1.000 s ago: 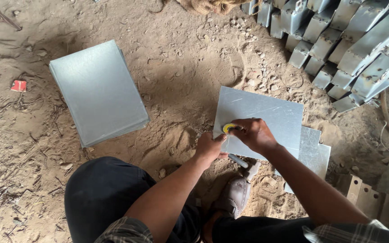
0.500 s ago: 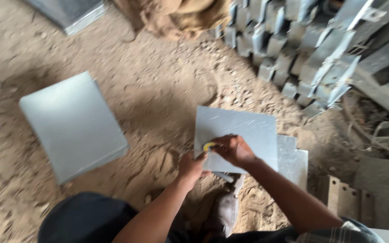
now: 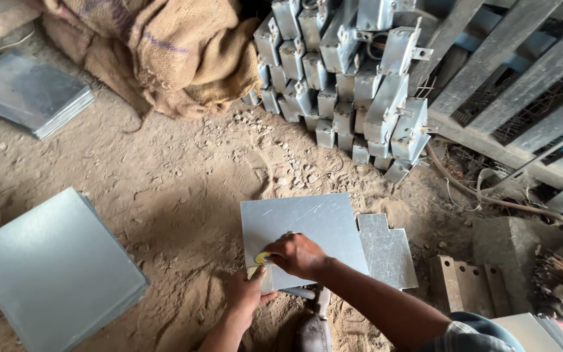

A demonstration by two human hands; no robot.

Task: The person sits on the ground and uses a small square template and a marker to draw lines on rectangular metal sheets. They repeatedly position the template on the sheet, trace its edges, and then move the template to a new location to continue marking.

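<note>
Metal sheet under both hands: right closed around yellow tool, left gripping edge.

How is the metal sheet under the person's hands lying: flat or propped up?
Flat: the metal sheet lies level on the sandy ground, both hands pressing its near corner.

Right hand covers most of the small yellow object, kind unclear; left hand hides the metal sheet corner.
</note>
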